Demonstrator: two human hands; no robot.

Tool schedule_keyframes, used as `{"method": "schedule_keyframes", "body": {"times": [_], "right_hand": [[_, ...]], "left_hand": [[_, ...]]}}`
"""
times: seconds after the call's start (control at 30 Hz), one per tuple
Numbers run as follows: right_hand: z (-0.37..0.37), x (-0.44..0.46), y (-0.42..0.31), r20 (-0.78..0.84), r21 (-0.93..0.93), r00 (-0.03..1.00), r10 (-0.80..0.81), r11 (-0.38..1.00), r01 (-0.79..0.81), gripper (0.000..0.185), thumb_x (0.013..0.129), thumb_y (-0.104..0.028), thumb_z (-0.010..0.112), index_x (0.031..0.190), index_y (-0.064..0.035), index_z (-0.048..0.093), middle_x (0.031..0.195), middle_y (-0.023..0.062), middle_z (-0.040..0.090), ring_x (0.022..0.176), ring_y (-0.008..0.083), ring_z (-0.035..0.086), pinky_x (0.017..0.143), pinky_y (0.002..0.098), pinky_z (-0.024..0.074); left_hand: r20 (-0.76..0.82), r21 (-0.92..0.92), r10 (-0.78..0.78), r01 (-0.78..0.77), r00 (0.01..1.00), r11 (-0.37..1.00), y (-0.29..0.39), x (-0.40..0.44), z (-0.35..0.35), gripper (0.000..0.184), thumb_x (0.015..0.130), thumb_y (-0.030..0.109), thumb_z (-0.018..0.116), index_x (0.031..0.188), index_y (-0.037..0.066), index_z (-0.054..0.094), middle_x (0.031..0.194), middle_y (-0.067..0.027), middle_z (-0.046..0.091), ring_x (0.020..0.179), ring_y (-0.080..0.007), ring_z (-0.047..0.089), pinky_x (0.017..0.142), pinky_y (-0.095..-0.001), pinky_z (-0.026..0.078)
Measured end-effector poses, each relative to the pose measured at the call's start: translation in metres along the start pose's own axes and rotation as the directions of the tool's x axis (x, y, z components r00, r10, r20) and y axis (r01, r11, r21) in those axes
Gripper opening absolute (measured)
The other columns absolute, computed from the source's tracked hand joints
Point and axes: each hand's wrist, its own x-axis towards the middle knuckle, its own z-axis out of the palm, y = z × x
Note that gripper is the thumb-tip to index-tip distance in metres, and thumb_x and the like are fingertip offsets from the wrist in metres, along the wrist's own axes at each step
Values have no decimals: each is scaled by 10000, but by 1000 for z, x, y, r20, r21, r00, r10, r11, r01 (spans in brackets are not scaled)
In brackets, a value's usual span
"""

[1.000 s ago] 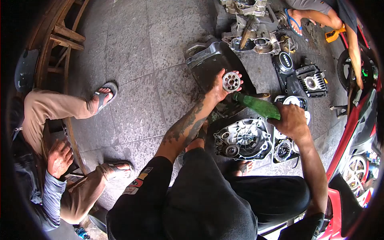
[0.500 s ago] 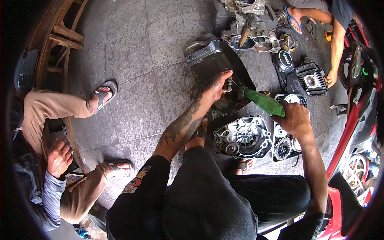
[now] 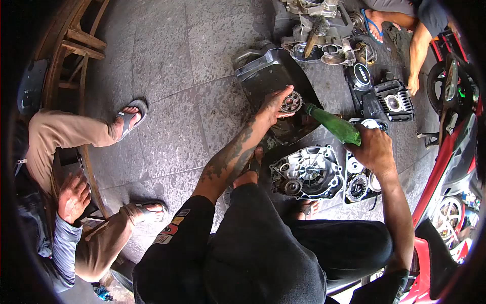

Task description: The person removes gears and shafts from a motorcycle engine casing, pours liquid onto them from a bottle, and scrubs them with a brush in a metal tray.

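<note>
My left hand point(image 3: 275, 106) grips a toothed metal gear point(image 3: 291, 103) by its edge, its face turned up toward me. In my right hand point(image 3: 373, 151) is a green glass bottle point(image 3: 334, 125), held by its base and tilted so the neck points at the gear. The bottle's mouth is close beside the gear's right edge; whether liquid is coming out I cannot tell. Under both lies a black pan point(image 3: 253, 76) on the floor. Nearer to me sits an engine side cover point(image 3: 308, 173) with gears in it.
Right of the cover is a tray point(image 3: 348, 195) of engine parts. Beyond stand a Yamaha cover point(image 3: 361, 76), a finned cylinder point(image 3: 394, 103) and engine cases point(image 3: 324, 48). A co-worker's hand point(image 3: 413, 85) is near the cylinder. Another person sits left on a wooden bench point(image 3: 83, 45); a red motorcycle point(image 3: 430, 187) stands right.
My left hand has turned the gear from edge-on to face-up. The bottle has barely moved. The co-worker's hand at right has lifted slightly away from the cylinder.
</note>
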Motion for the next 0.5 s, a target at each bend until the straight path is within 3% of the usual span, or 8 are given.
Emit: {"method": "schedule_keyframes", "body": {"times": [0.1,0.17,0.5], "right_hand": [[-6,1,-5,-20,17,1000,21,1000,-20,378,719,-300,726,1014,-77,649,849,191,675,811,374,655,743,468,518],[-5,1,-4,-27,4,1000,-1,1000,1,373,719,-301,727,1005,-75,648,843,191,674,806,377,653,738,470,517],[-3,-1,-3,-20,-14,998,-51,999,51,371,713,-313,732,979,-70,643,810,191,672,788,382,653,722,470,518]], "left_hand": [[32,-30,-47,48,998,998,-1,3,1,423,811,401,716,1097,114,594,1063,-47,583,919,-193,622,782,-462,572],[43,-37,-82,84,996,996,1,2,3,425,813,398,715,1105,115,592,1061,-51,584,910,-197,626,790,-461,569],[88,-6,26,-26,996,1000,-2,2,6,487,850,492,629,1158,121,563,1081,-72,617,962,-184,630,892,-426,510]]}}
